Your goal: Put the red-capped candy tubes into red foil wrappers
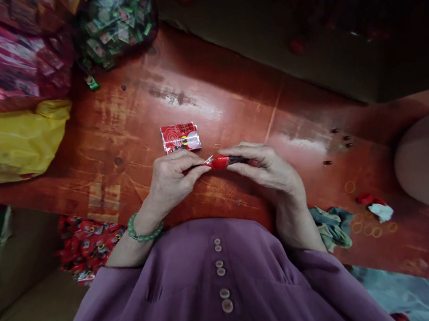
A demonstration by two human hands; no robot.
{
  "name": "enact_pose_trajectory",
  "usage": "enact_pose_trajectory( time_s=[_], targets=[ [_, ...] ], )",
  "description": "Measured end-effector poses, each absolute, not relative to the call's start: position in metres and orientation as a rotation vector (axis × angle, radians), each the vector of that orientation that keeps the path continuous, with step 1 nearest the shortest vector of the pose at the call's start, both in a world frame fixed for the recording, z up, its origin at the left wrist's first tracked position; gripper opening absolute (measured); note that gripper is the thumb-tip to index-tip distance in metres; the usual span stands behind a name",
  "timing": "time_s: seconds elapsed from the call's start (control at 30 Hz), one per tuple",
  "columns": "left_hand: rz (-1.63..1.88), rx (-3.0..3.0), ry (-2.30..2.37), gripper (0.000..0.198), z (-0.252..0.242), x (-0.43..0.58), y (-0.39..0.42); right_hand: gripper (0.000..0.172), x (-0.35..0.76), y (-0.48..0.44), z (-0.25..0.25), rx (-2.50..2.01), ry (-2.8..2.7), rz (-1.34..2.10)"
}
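Note:
My left hand is closed, its thumb and fingers pinching the end of a small red wrapper. Facing it, my right hand grips the dark part of a small red-and-black piece. The rounded red end of that piece meets the wrapper between my hands, just above the table. What exactly the piece is, I cannot make out. Just beyond my left fingers lie flat red printed wrappers, apparently in a small stack.
A cardboard box at lower left holds many red wrapped pieces. Bulging bags, one yellow, stand at upper left. A large box lies beyond the reddish table. Right are a bucket, a cloth and rubber bands.

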State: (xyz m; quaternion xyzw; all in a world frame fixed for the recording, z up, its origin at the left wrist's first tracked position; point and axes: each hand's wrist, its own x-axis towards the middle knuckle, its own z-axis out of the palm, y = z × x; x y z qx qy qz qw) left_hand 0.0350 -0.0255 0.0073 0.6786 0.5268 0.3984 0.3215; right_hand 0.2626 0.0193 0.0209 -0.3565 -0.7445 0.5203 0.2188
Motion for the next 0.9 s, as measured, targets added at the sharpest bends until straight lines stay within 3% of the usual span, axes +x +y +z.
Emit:
enact_pose_trajectory(
  time_s=[0.3,0.53,0.9],
  targets=[
    [0.854,1.724,1.289,0.008,-0.002,0.029,-0.030,0.031,0.259,0.029,0.018,-0.862,-2.245,1.708],
    [0.881,1.509,1.313,0.010,-0.005,0.026,-0.033,0.035,0.274,0.028,0.023,-1.034,-2.060,1.626],
    [0.880,1.401,1.213,0.008,-0.005,0.027,-0.032,0.031,0.258,0.030,0.022,-0.892,-2.224,1.684]
  ],
)
